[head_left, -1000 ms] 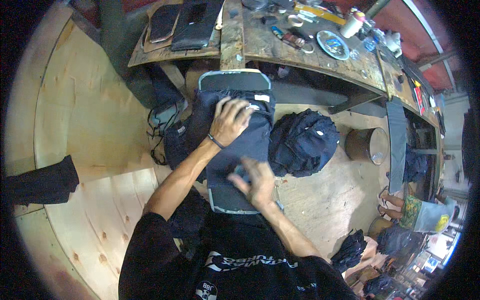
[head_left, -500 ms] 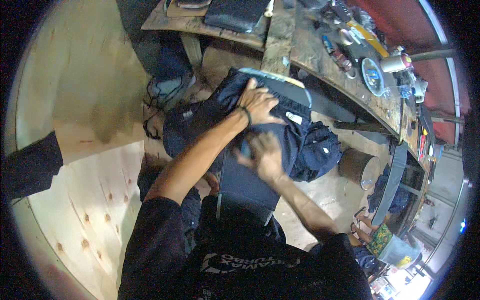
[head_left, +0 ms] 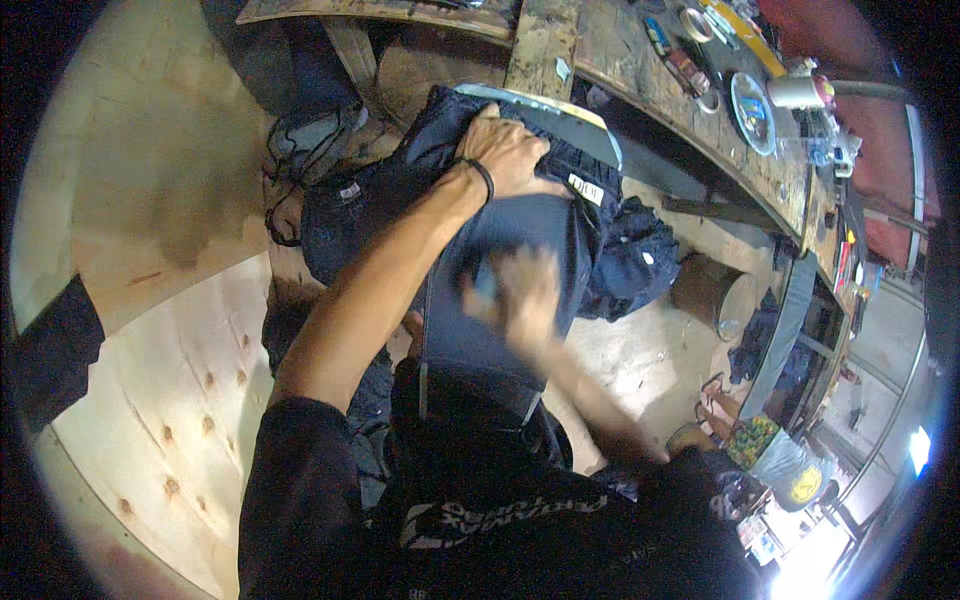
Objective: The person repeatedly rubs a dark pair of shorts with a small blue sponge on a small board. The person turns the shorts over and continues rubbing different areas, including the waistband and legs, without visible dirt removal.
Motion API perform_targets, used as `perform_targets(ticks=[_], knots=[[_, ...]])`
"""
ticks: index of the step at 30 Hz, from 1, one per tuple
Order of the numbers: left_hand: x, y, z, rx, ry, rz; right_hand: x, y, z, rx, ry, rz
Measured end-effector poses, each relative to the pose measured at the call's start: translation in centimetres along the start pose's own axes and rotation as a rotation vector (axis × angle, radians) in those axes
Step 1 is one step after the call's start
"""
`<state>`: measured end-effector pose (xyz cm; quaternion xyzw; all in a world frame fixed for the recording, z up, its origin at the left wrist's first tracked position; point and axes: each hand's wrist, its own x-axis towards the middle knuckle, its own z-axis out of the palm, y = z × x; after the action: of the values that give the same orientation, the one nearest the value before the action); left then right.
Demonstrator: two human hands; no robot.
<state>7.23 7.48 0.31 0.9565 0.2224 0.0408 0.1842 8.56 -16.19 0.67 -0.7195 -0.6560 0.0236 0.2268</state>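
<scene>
A dark navy garment (head_left: 520, 235) is stretched over a flat board (head_left: 560, 112), whose pale rim shows at the far end. My left hand (head_left: 505, 150) grips the gathered cloth near that end, fingers bent and thumb reaching toward a white label (head_left: 586, 188). Nearer to me, my right hand (head_left: 530, 290) is smeared by motion over the smooth, taut part of the cloth. A small bluish thing (head_left: 487, 280) shows between its thumb and fingers, too blurred to name. More dark cloth (head_left: 635, 265) hangs bunched at the board's right side.
A worn wooden bench (head_left: 660, 110) runs along the far right, with a blue-rimmed bowl (head_left: 752, 115), a white roll (head_left: 795, 92) and tape on it. Beneath stands a brown cylinder (head_left: 715, 295). Plywood panels (head_left: 180, 400) rise at left. Another person (head_left: 745, 435) is at lower right.
The view has shifted, so the board and bench sit higher in the picture. My left hand stays on the gathered cloth; my right hand keeps moving over the taut cloth.
</scene>
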Motion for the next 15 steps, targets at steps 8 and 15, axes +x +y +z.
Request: perform_targets(ticks=[8,15], knots=[[0.2,0.2,-0.5,0.023,-0.037,-0.03,-5.8,-0.6,-1.7,-0.009,-0.2,0.02],[0.2,0.5,-0.9,0.065,-0.079,-0.086,-8.0,-0.8,-3.1,0.245,-0.151,0.067]])
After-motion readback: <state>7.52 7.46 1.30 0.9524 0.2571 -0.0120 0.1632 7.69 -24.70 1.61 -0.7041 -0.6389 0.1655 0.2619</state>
